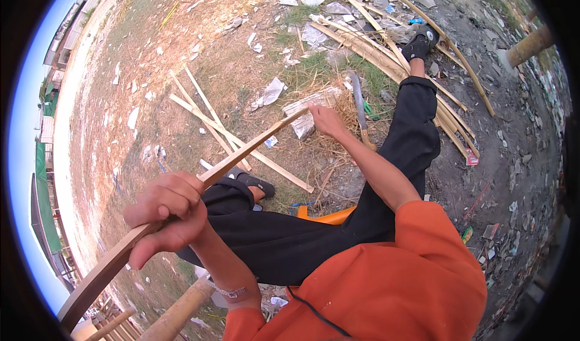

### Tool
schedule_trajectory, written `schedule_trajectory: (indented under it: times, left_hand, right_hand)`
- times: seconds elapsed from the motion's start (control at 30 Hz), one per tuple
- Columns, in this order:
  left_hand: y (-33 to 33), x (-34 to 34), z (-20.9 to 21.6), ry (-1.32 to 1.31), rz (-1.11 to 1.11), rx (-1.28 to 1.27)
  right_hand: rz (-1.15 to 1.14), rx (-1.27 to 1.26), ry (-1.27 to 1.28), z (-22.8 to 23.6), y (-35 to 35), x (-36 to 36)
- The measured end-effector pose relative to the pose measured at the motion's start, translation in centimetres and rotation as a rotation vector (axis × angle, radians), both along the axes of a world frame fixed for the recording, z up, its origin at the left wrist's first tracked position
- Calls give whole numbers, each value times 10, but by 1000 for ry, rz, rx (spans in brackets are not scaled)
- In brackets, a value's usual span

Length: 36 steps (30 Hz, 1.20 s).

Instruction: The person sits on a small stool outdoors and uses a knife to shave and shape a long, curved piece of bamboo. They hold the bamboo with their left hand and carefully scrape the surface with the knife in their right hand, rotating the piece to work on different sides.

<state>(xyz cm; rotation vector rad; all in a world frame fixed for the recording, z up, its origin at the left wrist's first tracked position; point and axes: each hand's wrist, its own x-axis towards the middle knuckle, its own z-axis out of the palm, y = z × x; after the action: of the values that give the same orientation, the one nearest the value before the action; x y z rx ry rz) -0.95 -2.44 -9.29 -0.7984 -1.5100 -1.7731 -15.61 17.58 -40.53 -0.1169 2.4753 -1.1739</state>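
A long brown bamboo strip [254, 140] slants across in front of me, from the lower left up to the middle. My left hand [172, 214] is wrapped round it, and the strip runs on past the fist toward the lower left edge. At the far end my right hand [326, 121] pinches the tip. Below that tip lies a pale, rough wooden block [303, 127] on the ground. A machete [358, 102] with a wooden handle rests just right of the block, touched by neither hand.
Three loose strips [272, 164] lie crossed left of the block. More bamboo strips [368, 49] are bundled by my right foot [421, 42]. Under me shows an orange seat [332, 217]. Bamboo poles [181, 311] stand at lower left, another pole [530, 46] at right. Litter covers the ground.
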Motion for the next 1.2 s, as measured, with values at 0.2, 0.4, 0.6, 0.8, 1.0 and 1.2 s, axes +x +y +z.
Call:
schedule_trajectory:
  times: [0.2, 0.4, 0.6, 0.8, 1.0, 1.2]
  left_hand:
    - [12, -9, 5, 84, -256, -133]
    - [24, -8, 4, 133, -229, -105]
    - [36, -10, 6, 119, -263, -141]
    - [40, -3, 11, 54, -390, -201]
    - [41, -1, 8, 50, -473, -238]
    - [41, -2, 4, 80, -298, -155]
  right_hand:
    - [116, -171, 15, 91, 7, 61]
    - [-11, -129, 110, 57, 4, 75]
    - [-44, -91, 86, 26, 9, 68]
    - [-26, -205, 139, 17, 10, 67]
    - [-12, -227, 190, -21, 10, 60]
    - [18, -150, 293, -54, 5, 36]
